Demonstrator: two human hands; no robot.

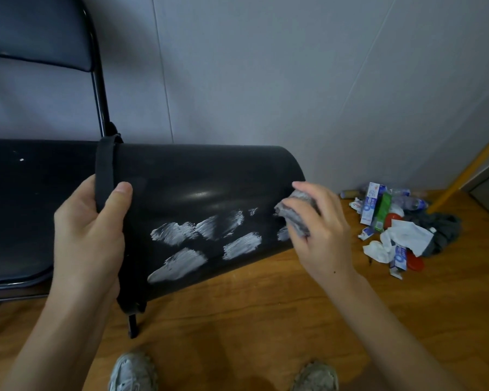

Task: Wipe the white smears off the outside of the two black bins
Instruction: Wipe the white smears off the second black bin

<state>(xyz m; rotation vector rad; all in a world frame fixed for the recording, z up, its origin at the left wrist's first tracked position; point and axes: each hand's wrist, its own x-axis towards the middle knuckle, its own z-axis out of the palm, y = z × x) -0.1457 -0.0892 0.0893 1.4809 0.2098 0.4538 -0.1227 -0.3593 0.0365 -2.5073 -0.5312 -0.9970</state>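
Note:
A black bin [198,179] lies on its side across the middle of the view, its rim to the left and its base to the right. Several white smears [198,241] streak its near lower side. My left hand [91,232] grips the bin's rim band, thumb on the outside. My right hand [319,230] holds a crumpled grey cloth [297,215] pressed against the bin near its base, beside the rightmost smear. Only one bin is in view.
A black folding chair [26,193] stands at the left, behind the bin. A pile of litter [395,230], with boxes, paper and a dark rag, lies on the wooden floor [266,320] at the right. A yellow pole [469,170] leans there. My shoes [133,371] show at the bottom.

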